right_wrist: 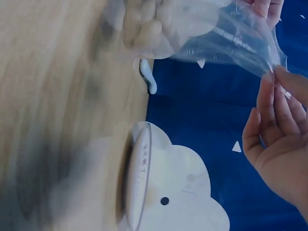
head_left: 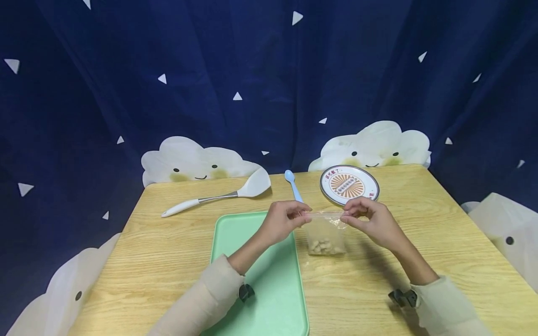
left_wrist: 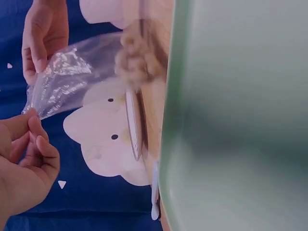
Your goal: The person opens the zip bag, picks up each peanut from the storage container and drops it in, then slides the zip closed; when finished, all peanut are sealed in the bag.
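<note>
A clear zip bag (head_left: 325, 231) hangs upright between the two hands, with several pale, nut-like pieces (head_left: 324, 246) gathered at its bottom. My left hand (head_left: 280, 220) pinches one top corner of the bag between thumb and fingers. The other top corner is pinched by my right hand (head_left: 374, 221). In the left wrist view the bag (left_wrist: 72, 79) stretches between both hands, its top edge drawn straight. The right wrist view shows the right hand's fingertips (right_wrist: 273, 79) at the bag's edge.
Below the left forearm lies a green tray (head_left: 269, 289). Further back are a white spatula (head_left: 254, 184) with a steel-and-white handle, a small blue spoon (head_left: 293, 184) and a round patterned plate (head_left: 350, 185). A dark blue curtain (head_left: 269, 70) hangs behind the wooden table (head_left: 420, 210).
</note>
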The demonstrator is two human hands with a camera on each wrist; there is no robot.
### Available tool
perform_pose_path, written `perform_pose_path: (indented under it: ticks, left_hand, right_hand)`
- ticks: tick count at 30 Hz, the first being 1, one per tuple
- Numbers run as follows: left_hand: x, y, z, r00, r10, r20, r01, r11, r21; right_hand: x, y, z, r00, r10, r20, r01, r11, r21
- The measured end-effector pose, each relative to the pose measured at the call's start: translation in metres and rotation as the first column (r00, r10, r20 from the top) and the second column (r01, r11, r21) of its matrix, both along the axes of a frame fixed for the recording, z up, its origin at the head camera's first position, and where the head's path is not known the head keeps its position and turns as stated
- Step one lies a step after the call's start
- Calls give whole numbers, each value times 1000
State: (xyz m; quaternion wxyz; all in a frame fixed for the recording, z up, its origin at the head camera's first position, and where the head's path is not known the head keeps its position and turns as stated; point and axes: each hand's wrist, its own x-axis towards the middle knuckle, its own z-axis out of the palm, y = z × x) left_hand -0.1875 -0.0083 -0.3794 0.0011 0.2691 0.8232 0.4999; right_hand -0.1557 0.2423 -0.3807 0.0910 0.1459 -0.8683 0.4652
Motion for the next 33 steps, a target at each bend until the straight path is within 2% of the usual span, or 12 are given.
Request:
perform_pose_path:
  ticks: [3,9,12,22,28,33]
  left_hand:
    - [0,3,-2,999,16,42,-16,1000,-20]
    - [0,9,-5,995,29,96,-32,999,33]
    - [1,12,-8,991,36,130,-44,998,55]
    - [4,15,-12,978,55,199,-76,992,99]
    - [2,15,-14,976,62,208,-90,988,127]
    - [2,15,-15,977,84,197,-110,986,129]
  right_hand:
    - [-1,1,-5,999,-18,30,18,999,-27]
    - [-1,0,-14,986,-29,162,50,991,-127]
    - [-1,-1,-19,974,-47,219,78,988,-134]
    - [-1,-5,-23,959,-75,273,107,989,-103]
    - [-2,-2,-25,956,-39,289,72,992,-104]
    - [0,-3,-22,960,-59,272,87,992,-93]
